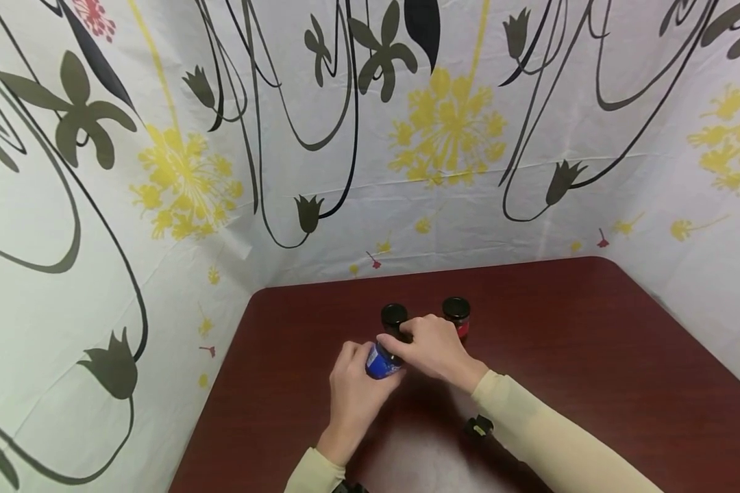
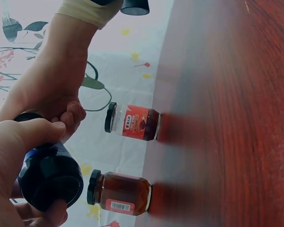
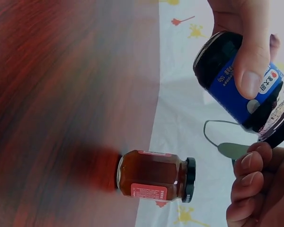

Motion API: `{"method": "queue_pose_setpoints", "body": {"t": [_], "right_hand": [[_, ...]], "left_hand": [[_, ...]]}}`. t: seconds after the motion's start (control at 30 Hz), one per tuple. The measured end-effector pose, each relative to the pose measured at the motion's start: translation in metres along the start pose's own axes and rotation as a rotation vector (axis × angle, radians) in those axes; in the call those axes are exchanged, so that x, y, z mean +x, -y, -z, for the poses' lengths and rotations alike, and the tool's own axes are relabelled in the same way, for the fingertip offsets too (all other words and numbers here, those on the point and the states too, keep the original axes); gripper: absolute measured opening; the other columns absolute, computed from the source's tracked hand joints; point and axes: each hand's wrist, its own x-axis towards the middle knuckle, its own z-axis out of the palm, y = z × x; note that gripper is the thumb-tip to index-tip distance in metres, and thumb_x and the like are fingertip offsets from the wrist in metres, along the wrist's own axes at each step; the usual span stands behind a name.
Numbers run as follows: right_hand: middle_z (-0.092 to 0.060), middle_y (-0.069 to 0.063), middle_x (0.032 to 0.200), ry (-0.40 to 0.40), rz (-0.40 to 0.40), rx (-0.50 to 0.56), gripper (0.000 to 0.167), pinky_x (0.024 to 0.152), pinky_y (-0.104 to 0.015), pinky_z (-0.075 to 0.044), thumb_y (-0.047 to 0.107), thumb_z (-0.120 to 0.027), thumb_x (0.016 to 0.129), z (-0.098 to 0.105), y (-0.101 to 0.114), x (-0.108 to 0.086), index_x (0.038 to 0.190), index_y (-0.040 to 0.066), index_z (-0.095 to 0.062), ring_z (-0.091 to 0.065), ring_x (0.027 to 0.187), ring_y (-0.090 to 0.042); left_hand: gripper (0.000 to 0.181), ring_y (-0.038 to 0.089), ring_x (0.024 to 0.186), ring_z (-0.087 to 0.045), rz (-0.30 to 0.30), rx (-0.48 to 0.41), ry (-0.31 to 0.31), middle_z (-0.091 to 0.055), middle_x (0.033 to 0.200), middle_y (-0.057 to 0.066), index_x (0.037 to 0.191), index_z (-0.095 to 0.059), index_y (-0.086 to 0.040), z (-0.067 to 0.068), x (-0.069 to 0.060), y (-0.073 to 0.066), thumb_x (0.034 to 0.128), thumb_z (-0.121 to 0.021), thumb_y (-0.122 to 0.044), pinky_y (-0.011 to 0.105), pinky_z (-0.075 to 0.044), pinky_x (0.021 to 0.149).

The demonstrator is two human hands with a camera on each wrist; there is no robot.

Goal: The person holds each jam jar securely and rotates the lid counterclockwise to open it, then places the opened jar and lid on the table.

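Note:
A glass jar with a blue label [image 1: 383,363] and dark contents is held above the table, tilted. My left hand [image 1: 355,390] grips it round the body, with the thumb across the label in the right wrist view. At its top, my right hand [image 1: 434,349] holds the black lid [image 3: 280,126] with curled fingers. The lid sits at the jar's mouth; whether it is loose cannot be seen. Just beyond the hands stand two more lidded jars: one with amber-brown contents [image 2: 125,193] and one with a red label [image 2: 135,122].
Both standing jars rest upright on the dark red-brown table [image 1: 321,308]. A white sheet with a flower print [image 1: 444,226] hangs behind the table's far edge and along its sides. A small black device [image 1: 481,426] is on the right wrist.

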Motion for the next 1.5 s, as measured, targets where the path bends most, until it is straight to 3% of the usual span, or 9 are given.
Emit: {"method": "queue_pose_setpoints", "body": {"t": [0.23,0.47,0.73,1.5], "right_hand": [[-0.025,0.012,0.051,-0.009,0.020,0.070,0.066,0.044,-0.026,-0.020,0.079,-0.050,0.087,-0.002,-0.002,-0.004,0.055,0.022,-0.041,-0.028,0.043,-0.008],[-0.025,0.013,0.051,-0.021,0.048,0.118,0.063,0.045,-0.025,-0.021,0.076,-0.055,0.087,-0.003,-0.005,-0.009,0.056,0.022,-0.042,-0.031,0.042,-0.007],[-0.020,0.015,0.052,-0.064,0.114,0.134,0.062,0.046,-0.025,-0.018,0.068,-0.061,0.089,-0.007,-0.009,-0.015,0.056,0.021,-0.038,-0.025,0.042,-0.006],[-0.022,0.015,0.055,-0.099,0.156,0.228,0.057,0.045,-0.022,-0.020,0.058,-0.068,0.089,-0.008,-0.010,-0.023,0.058,0.022,-0.038,-0.026,0.044,-0.003]], "left_hand": [[0.059,0.009,0.076,-0.056,-0.029,-0.003,0.032,-0.052,0.093,-0.002,0.107,-0.072,-0.011,0.003,-0.002,-0.001,0.0642,-0.094,-0.045,0.032,-0.056,0.067],[0.057,0.009,0.076,-0.054,-0.042,0.015,0.069,-0.051,0.093,-0.003,0.108,-0.071,-0.012,0.008,-0.004,-0.004,0.0677,-0.092,-0.046,0.030,-0.056,0.067],[0.059,0.009,0.076,-0.053,-0.067,0.028,0.051,-0.051,0.093,-0.002,0.107,-0.071,-0.012,0.010,-0.008,-0.007,0.0632,-0.096,-0.042,0.030,-0.056,0.065],[0.062,0.011,0.076,-0.055,-0.084,0.031,0.047,-0.053,0.093,-0.001,0.108,-0.071,-0.009,0.011,-0.012,-0.012,0.0614,-0.096,-0.042,0.031,-0.057,0.065]]}}
